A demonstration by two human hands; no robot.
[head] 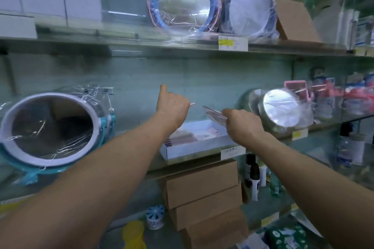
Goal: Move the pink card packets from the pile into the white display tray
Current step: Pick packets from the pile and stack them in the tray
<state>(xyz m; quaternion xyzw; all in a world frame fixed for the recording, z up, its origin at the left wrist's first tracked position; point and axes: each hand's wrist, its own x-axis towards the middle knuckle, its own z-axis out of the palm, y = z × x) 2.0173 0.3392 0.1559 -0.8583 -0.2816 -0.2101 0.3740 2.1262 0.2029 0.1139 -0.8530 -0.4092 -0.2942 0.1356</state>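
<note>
Right hand (241,125) pinches a flat pink card packet in clear wrap (215,115), tilted above the white cardboard display tray (194,148) at the front edge of the glass shelf (182,164). Left hand (173,107): fingers curled, thumb raised; cannot tell what it holds.

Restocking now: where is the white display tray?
Head view, centre: the white display tray sits on the middle glass shelf, between the teal-framed mirror on its left and the round silver mirror on its right.
</note>
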